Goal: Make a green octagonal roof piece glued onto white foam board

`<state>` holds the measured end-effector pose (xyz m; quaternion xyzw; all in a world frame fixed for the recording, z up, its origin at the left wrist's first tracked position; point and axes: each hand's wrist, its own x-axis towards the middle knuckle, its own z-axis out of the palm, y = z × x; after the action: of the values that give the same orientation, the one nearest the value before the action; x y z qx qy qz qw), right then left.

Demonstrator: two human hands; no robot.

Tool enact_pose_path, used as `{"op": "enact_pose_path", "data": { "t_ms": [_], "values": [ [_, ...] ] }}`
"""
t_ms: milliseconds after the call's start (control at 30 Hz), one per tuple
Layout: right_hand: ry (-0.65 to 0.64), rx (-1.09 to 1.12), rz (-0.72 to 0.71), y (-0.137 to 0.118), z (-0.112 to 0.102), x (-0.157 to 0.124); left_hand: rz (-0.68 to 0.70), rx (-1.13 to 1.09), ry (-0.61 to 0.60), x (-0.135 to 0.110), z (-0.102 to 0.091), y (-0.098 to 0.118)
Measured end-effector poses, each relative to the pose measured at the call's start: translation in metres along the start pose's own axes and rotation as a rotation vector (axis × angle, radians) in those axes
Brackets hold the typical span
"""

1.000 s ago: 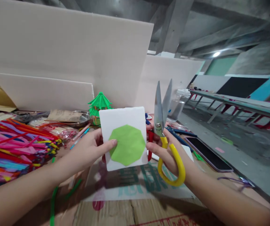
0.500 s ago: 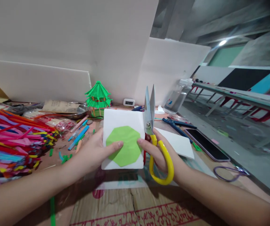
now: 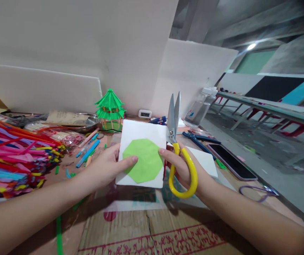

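Observation:
Between my two hands a white foam board piece (image 3: pixel 141 129) is held up, tilted slightly. A light green octagonal paper (image 3: pixel 146 164) lies flat against its face. My left hand (image 3: pixel 109 164) grips the board's left edge, thumb pressed on the green paper. My right hand (image 3: pixel 179 163) pinches the right edge with its thumb on the paper's side. The same hand carries yellow-handled scissors (image 3: pixel 185 187), blades parted and pointing up. Some right fingers are hidden behind the board and scissors. Something red shows at the board's right edge.
Colourful pipe cleaners (image 3: pixel 13 159) lie left. A green pagoda model (image 3: pixel 110 111) stands behind, near a small digital clock (image 3: pixel 144 113). To the right are a water bottle (image 3: pixel 201 108), blue-handled pliers (image 3: pixel 198 141), a phone (image 3: pixel 235 161) and another white board (image 3: pixel 203 161).
The board, green paper and scissors have shifted slightly right and up, and the board has tilted a little clockwise. Both hands keep their hold.

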<state>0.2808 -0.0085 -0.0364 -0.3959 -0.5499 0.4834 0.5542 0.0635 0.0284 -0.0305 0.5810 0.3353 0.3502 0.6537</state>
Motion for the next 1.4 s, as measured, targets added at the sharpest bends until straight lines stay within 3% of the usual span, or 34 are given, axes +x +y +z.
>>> {"op": "enact_pose_path", "data": {
  "t_ms": [133, 267, 467, 733, 867, 1033, 1233, 1400],
  "values": [
    [-0.002, -0.016, 0.029, -0.003, -0.002, -0.001, 0.070, -0.080, 0.084, 0.002, -0.008, 0.018],
    [-0.020, 0.082, 0.056, -0.007, 0.001, -0.003, -0.011, -0.211, 0.179, 0.000, -0.010, 0.032],
    [-0.007, 0.185, 0.077, -0.021, 0.013, -0.006, -0.109, -0.235, 0.222, -0.001, -0.009, 0.029],
    [-0.046, 0.108, 0.187, -0.020, 0.013, -0.009, -0.051, -0.076, -0.091, 0.002, -0.011, 0.019],
    [-0.031, -0.052, 0.037, -0.017, 0.005, -0.009, 0.036, -0.105, 0.044, 0.002, -0.014, 0.027],
    [-0.153, -0.363, -0.100, -0.021, -0.001, -0.015, 0.159, -0.106, 0.204, -0.005, -0.021, 0.043],
    [-0.197, -0.383, -0.146, -0.018, 0.003, -0.022, 0.254, 0.032, 0.326, -0.012, -0.028, 0.050],
    [-0.245, -0.369, -0.103, -0.016, 0.006, -0.026, 0.289, 0.117, 0.335, -0.015, -0.026, 0.051]
  ]
}}
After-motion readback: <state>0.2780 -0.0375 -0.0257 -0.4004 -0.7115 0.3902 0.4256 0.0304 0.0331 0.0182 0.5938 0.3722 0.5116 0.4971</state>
